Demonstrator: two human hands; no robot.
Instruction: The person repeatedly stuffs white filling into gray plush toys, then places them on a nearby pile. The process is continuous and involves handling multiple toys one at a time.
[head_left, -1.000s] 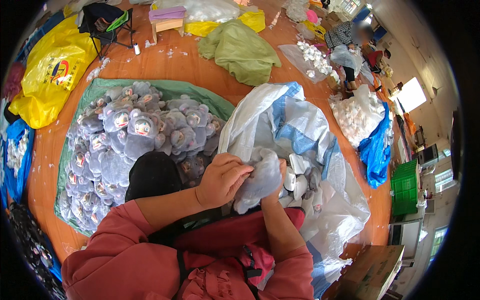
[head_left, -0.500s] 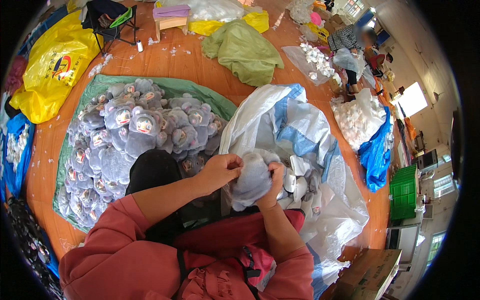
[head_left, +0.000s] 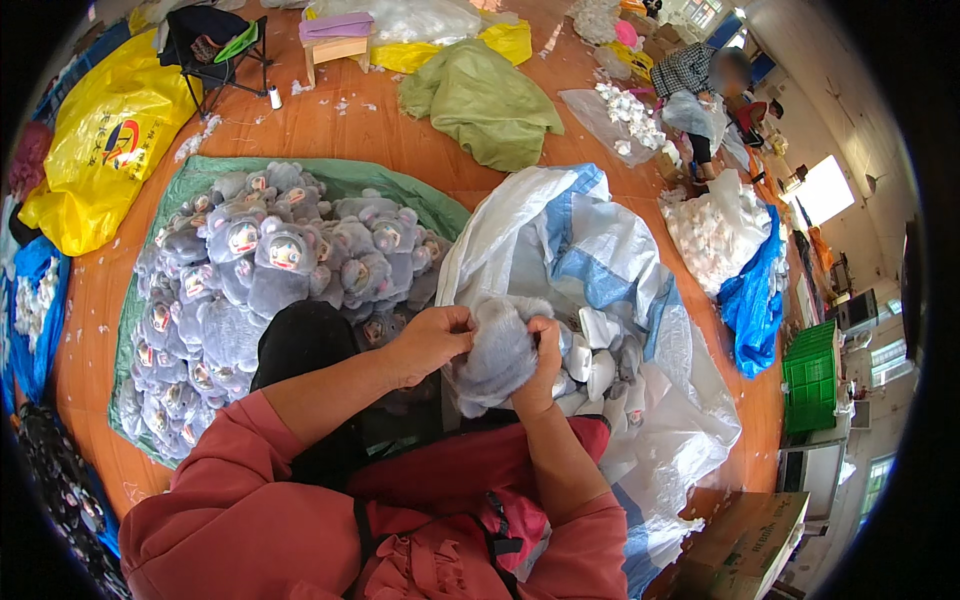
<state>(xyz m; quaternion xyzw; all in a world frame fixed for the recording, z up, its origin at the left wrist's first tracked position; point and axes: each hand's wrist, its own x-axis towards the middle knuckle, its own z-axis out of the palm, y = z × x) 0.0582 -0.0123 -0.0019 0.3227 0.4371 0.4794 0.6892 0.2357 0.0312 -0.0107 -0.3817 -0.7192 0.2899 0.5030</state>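
Head view: grey plush piece (head_left: 497, 352) held between both hands, before the open white-and-blue sack (head_left: 685, 420).
Left hand (head_left: 430, 347) pinches its left edge; right hand (head_left: 538, 368) grips the right, thumb and fingers closed on the fur.

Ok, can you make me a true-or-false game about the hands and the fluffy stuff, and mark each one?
1. The right hand holds a gray plush piece, with the left hand at its edge. True.
2. The toy pile lies on a red sheet. False: the pile of gray toys lies on a green sheet.
3. The green crate is at the picture's left. False: the green crate is at the right.
4. A purple cloth lies on the wooden stool. True.
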